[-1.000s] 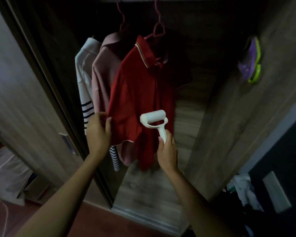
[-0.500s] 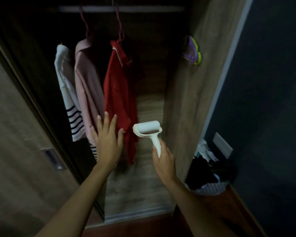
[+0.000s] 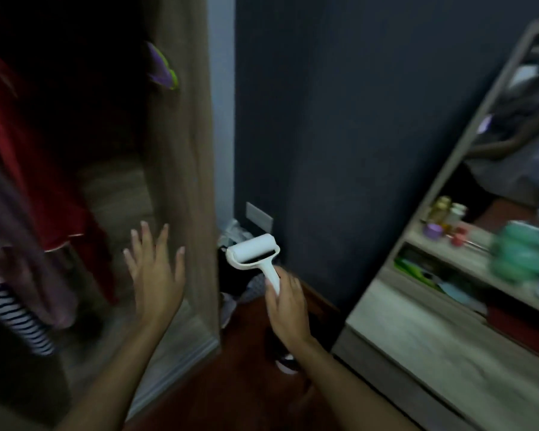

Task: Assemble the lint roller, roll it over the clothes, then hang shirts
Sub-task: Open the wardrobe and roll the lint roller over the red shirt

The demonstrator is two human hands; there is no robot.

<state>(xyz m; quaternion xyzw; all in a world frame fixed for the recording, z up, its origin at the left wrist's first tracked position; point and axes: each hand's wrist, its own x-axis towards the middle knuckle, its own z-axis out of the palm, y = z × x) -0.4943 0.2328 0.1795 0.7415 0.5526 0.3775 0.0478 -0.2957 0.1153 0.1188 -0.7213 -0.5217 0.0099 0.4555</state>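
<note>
My right hand grips the handle of the white lint roller, whose roll points up and to the left, in front of the dark wall. My left hand is open with fingers spread, held in front of the wardrobe's side panel and touching nothing. A red shirt hangs at the far left inside the wardrobe. A pink shirt and a striped shirt hang beside it, blurred and partly cut off by the frame edge.
The wardrobe's wooden side panel stands between my hands. A pile of clothes lies on the floor by the dark wall. A wooden dresser with bottles, a green object and a mirror fills the right.
The view has swung right, away from the wardrobe toward the dresser. My left hand has let go of the red shirt and opened. The roller has come off the shirt.
</note>
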